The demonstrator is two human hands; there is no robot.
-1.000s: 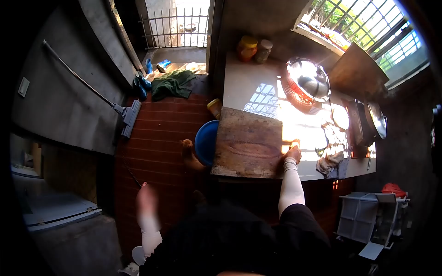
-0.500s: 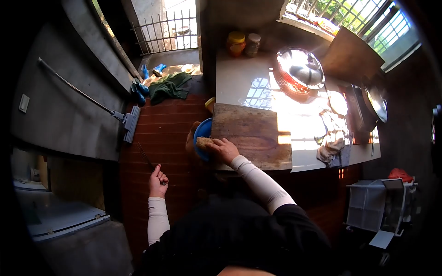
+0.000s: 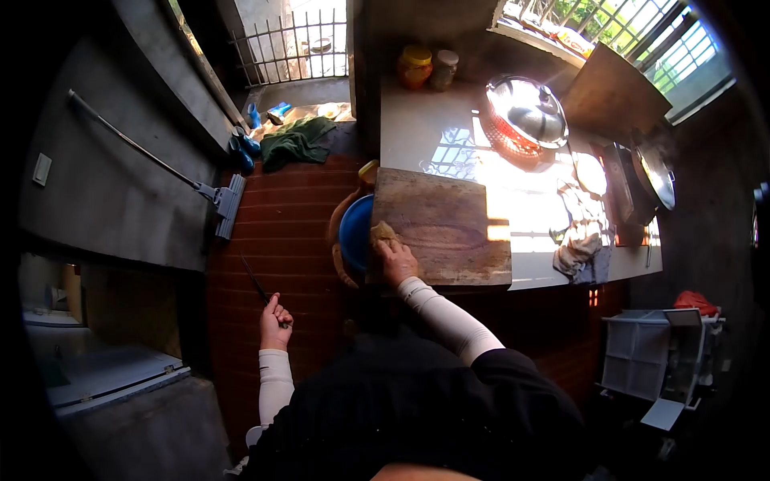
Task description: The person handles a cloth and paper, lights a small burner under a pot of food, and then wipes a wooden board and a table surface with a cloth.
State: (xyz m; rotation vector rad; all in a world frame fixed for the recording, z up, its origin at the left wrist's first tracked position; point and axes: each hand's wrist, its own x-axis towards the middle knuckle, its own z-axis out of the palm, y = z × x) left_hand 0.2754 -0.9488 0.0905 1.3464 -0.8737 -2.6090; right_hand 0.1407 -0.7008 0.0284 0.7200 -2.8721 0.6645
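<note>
My left hand (image 3: 275, 324) is closed round the handle of a knife (image 3: 255, 278), held out over the floor with its thin dark blade pointing up and left. At the left edge of a thick wooden cutting board (image 3: 437, 204), my right hand (image 3: 398, 263) presses a crumpled tan rag (image 3: 383, 232) on the wood. The rag is partly covered by the fingers, and its material is hard to make out. Just left of the board, and lower, stands a blue bucket (image 3: 354, 232), partly hidden by the board's edge.
On the white counter (image 3: 409, 128) are two jars (image 3: 415, 66), a red colander (image 3: 513, 144) with a shiny metal lid (image 3: 529, 111), and a bunched cloth (image 3: 579, 248). A pan (image 3: 656, 178) is at the right. A mop (image 3: 228, 210) leans left; green cloth (image 3: 295, 144) lies on the floor.
My right hand has brought the rag from over the blue bucket rightward onto the board's left edge. My left hand still grips the knife in nearly the same spot.
</note>
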